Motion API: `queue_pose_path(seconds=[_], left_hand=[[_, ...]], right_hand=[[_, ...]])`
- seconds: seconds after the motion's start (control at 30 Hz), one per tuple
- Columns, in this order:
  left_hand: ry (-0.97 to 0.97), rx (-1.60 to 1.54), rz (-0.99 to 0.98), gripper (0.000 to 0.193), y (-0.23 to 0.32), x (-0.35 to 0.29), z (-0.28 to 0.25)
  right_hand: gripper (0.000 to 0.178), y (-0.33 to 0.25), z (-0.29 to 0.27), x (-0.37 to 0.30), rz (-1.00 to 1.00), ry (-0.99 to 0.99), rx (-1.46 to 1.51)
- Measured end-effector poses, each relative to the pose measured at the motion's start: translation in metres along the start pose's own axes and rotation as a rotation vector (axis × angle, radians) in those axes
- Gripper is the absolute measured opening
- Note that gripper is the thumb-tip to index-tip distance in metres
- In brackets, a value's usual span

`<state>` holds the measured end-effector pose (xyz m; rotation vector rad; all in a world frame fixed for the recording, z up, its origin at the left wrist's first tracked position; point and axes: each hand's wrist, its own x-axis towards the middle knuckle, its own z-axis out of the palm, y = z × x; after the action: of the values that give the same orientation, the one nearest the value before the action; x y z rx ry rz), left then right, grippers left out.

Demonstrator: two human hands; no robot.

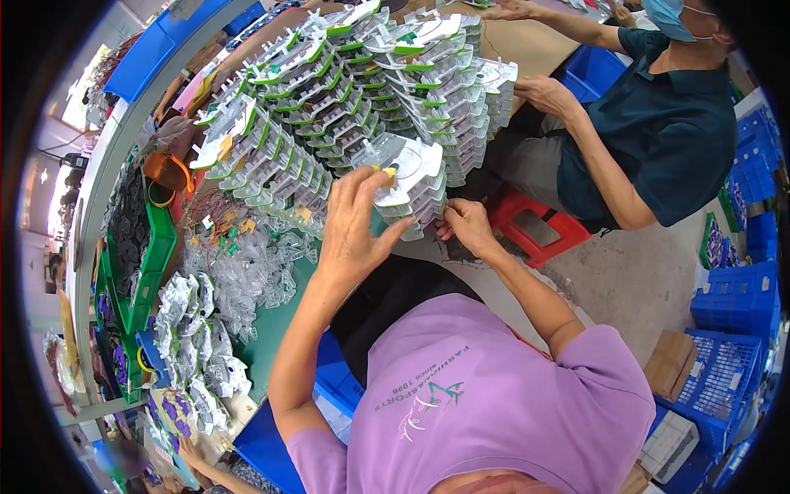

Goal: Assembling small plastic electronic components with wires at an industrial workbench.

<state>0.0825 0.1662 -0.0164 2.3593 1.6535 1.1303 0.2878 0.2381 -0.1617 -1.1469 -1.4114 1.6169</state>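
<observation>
A short stack of silver-grey plastic housings with clear prongs and green edges stands at the table's near edge. My left hand grips its left side, fingers over the top piece and thumb lower down. Yellow coverings show on the fingertips. At the stack's lower right side, my right hand is closed on the edge, its fingertips partly hidden. Just behind rise taller nested stacks of the same housings, leaning in several rows.
Loose clear plastic parts and white-grey shells lie on the green tabletop to the left, beside green bins. A co-worker sits at the right, near a red stool. Blue crates stand at far right.
</observation>
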Motion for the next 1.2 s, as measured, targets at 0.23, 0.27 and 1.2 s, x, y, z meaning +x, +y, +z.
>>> queue_pose_path(seconds=[0.23, 0.27, 1.2], left_hand=[[-0.062, 0.058, 0.051, 0.066, 0.051, -0.022, -0.003], [-0.071, 0.046, 0.08, 0.066, 0.058, -0.021, -0.003], [0.21, 0.199, 0.554, 0.072, 0.11, 0.183, -0.061]], right_hand=[[0.022, -0.007, -0.018, -0.042, -0.033, 0.027, -0.031], [0.022, -0.01, -0.023, -0.05, -0.021, 0.034, -0.012], [0.02, -0.242, -0.196, 0.122, -0.34, 0.32, -0.084]])
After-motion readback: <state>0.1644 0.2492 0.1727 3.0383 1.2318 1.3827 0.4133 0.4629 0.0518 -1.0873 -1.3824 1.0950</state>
